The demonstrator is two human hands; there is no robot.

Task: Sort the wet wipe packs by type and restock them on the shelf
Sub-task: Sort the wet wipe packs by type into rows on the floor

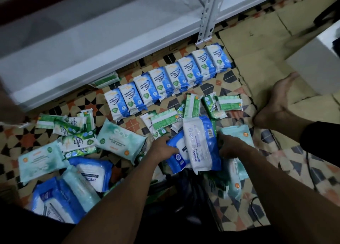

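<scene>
left hand [162,145] grips the edge of a blue-and-white antabax pack [177,154], fingers curled over it. right hand [230,147] reaches under a white antabax pack [201,144] lying between the two hands — its grip cannot be told. beyond both hands, a tidy row of blue antibacterial packs [165,80] runs along the white shelf [88,46]. left of the left hand, loose green and pale teal packs [120,141] lie scattered on the patterned floor [301,162]. a bare foot [276,102] rests past the right hand.
</scene>
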